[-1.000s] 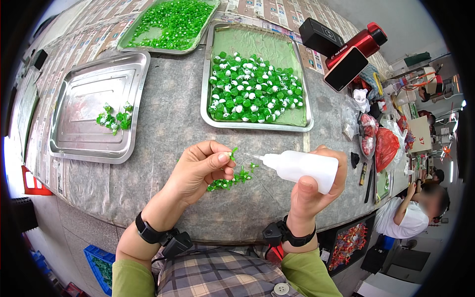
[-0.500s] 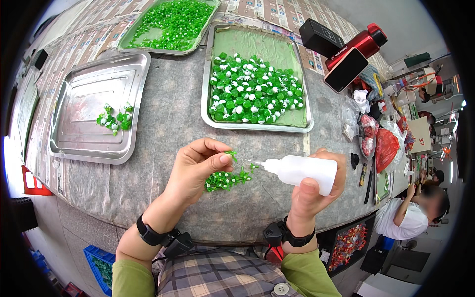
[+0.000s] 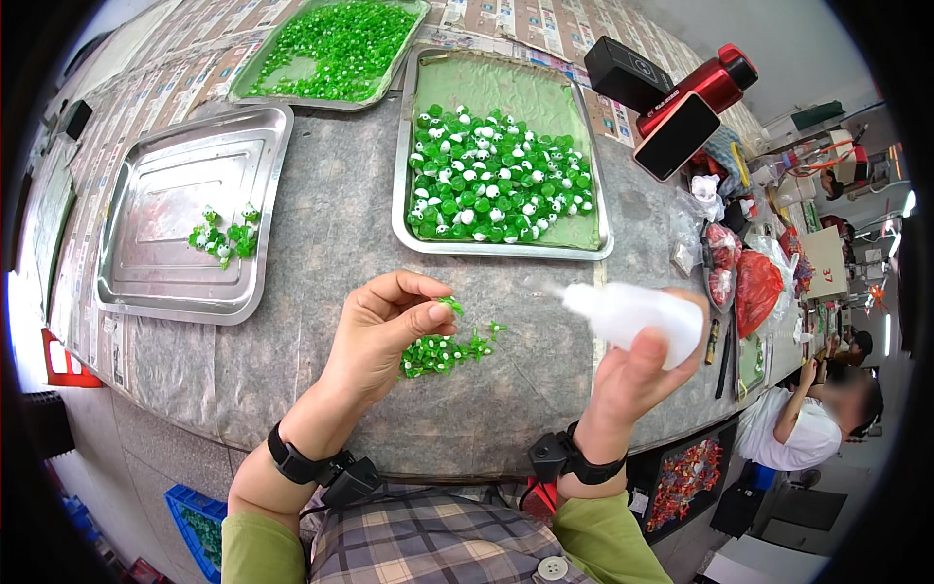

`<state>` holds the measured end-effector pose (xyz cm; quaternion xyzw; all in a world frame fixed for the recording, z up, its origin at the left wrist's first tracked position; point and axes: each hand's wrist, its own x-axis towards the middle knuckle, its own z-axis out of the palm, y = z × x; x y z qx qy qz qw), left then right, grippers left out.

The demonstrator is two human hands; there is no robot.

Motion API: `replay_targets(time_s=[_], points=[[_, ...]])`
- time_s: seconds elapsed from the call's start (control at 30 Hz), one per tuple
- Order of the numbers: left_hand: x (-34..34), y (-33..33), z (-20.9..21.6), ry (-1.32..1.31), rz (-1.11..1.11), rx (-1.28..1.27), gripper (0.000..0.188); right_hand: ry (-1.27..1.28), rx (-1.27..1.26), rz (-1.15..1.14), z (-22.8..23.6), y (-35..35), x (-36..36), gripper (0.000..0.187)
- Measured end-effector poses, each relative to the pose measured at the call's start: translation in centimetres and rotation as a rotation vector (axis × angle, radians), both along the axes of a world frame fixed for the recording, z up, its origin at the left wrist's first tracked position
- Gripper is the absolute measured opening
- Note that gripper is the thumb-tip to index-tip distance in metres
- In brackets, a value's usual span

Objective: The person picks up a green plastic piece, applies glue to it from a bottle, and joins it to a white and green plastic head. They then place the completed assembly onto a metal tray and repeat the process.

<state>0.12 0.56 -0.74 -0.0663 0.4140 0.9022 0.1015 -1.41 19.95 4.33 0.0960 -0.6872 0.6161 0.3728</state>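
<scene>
My left hand (image 3: 382, 331) pinches a small green plastic piece (image 3: 450, 306) between thumb and fingers, just above a little pile of green pieces (image 3: 443, 352) on the grey table. My right hand (image 3: 634, 375) grips a white squeeze bottle (image 3: 642, 314) lying sideways, its nozzle pointing left toward the held piece but apart from it. Both wrists wear black bands.
A steel tray (image 3: 156, 282) at left holds a few green pieces (image 3: 224, 237). A centre tray (image 3: 506, 248) holds many green-and-white pieces; a far tray (image 3: 282, 73) holds green ones. Black boxes, a red device and bags crowd the right side. A person sits at lower right.
The bottle has drawn back to the right, its nozzle now farther from the piece. My left hand still pinches the green piece and has barely shifted.
</scene>
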Motion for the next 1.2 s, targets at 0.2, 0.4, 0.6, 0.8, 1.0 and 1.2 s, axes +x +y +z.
replay_targets(time_s=[0.2, 0.4, 0.6, 0.8, 1.0, 1.2], points=[[0.3, -0.4, 0.0, -0.025, 0.014, 0.008, 0.014, -0.352, -0.061, -0.006, -0.2, 6.3, -3.0, 0.030], [0.3, -0.3, 0.2, -0.051, 0.022, -0.002, 0.014, -0.634, -0.012, 0.010, -6.2, 14.1, -2.7, 0.029], [0.1, -0.1, 0.0, -0.058, 0.026, -0.002, 0.014, -0.418, 0.461, -0.360, -3.6, 13.0, -2.1, 0.032], [0.3, -0.5, -0.2, -0.061, 0.028, -0.010, 0.013, -0.447, 0.622, -0.182, 0.4, 6.0, -5.9, 0.011], [0.0, -0.2, 0.1, -0.062, 0.017, -0.001, 0.012, -0.563, 1.070, -0.266, -6.0, 5.9, -11.9, 0.015], [0.1, -0.4, 0.2, -0.051, 0.003, 0.008, 0.012, -0.665, 1.056, -0.190, -4.5, 4.8, -11.2, 0.012]])
